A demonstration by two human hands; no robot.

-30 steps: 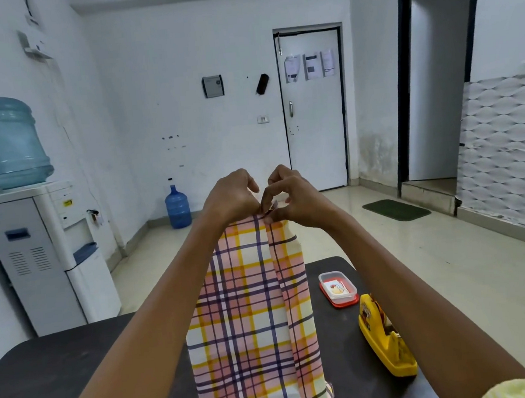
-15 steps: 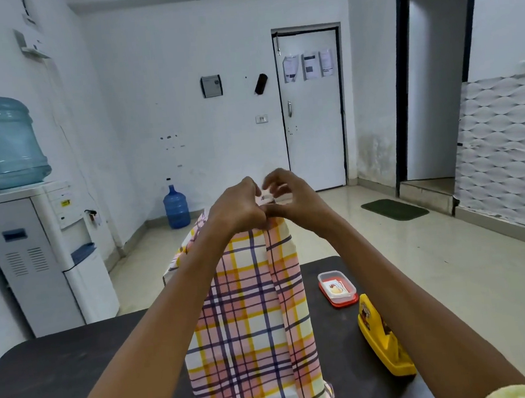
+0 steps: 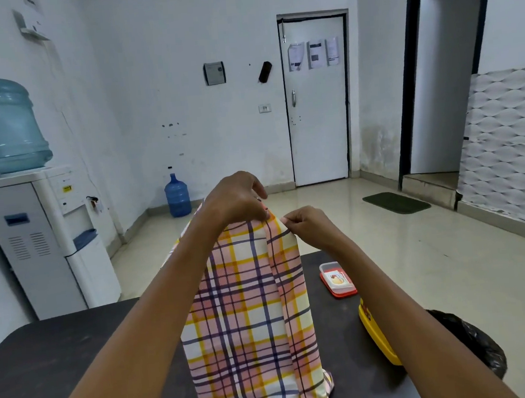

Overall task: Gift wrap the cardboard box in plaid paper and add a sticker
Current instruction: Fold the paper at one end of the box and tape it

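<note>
A tall box, fully hidden under plaid paper (image 3: pixel 248 311), stands upright at the middle of a dark table (image 3: pixel 62 359). The hands, which met fingertip to fingertip over the top a moment ago, have parted. The left hand (image 3: pixel 239 201) curls over the top edge, gripping the paper. The right hand (image 3: pixel 308 226) has dropped to the upper right corner and pinches a fold there. The top end is likely being creased shut, with tape and the sticker still to come.

Smooth plaid paper (image 3: pixel 249 320) (faint sheen) on matt dark table (image 3: pixel 62 359)
</note>
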